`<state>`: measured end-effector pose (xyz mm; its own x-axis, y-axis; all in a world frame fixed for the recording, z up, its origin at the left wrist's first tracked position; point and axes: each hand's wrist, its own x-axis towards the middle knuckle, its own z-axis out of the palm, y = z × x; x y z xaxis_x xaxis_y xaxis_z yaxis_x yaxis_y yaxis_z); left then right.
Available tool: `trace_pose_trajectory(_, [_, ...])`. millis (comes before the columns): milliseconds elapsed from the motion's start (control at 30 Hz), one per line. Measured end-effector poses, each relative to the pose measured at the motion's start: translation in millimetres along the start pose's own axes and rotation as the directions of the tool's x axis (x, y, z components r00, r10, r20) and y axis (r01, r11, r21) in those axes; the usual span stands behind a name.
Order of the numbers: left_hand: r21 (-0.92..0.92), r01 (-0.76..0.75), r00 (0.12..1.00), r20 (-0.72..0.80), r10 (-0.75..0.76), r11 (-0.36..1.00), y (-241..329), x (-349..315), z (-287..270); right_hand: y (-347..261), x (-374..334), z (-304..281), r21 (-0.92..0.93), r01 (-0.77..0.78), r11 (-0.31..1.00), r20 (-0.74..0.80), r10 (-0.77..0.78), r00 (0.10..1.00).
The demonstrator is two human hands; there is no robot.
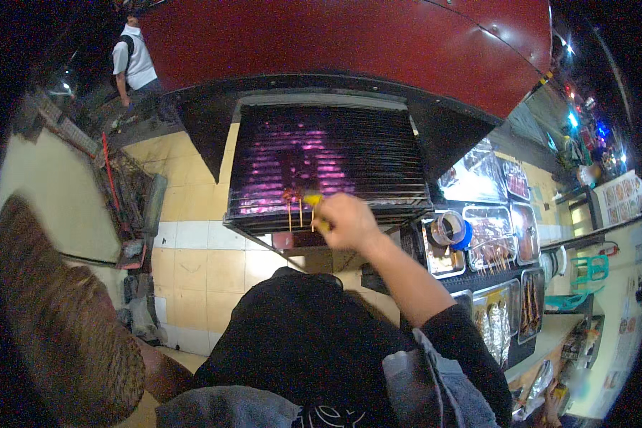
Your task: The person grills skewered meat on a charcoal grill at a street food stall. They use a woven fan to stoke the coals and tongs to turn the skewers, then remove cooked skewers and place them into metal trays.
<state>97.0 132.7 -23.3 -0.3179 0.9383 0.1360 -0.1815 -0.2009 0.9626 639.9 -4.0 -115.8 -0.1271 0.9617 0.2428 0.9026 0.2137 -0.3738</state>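
My right hand [346,222] is closed around a small yellow brush [312,200], its head beside the meat at the grill's near edge. A few skewers [289,214] lie there, dark reddish meat over the grate and bare sticks pointing toward me. Beneath the grill [378,157], coals glow purple-pink on the left and middle; the right part is dark. At the lower left, my left forearm [167,371] reaches to a large brown ribbed woven fan [71,321], blurred and raised near the camera. The fan hides my left hand and its fingers.
On the right, metal trays [488,228] hold raw skewers and foil-wrapped food, with a round tub [448,228] among them. A dark red hood [335,43] overhangs the grill. A person [132,57] is at the far left; another person's hand [551,403] shows at lower right.
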Motion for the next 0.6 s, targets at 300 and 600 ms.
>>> trace_pose_trajectory(300, [0.084, -0.049, 0.991, 0.126, 0.038, 0.995, -7.1, 17.0, -9.1, 83.9, -81.9, -8.2, 0.855, 0.017, 0.518, -0.423, 0.679, 0.600])
trace_pose_trajectory(600, [0.458, -0.074, 0.997, 0.049, 0.058, 0.886, -42.9, 21.9, -0.5, 158.3, -301.2, -46.1, 0.267, -0.942, 0.202, -0.507, 0.861, 0.040])
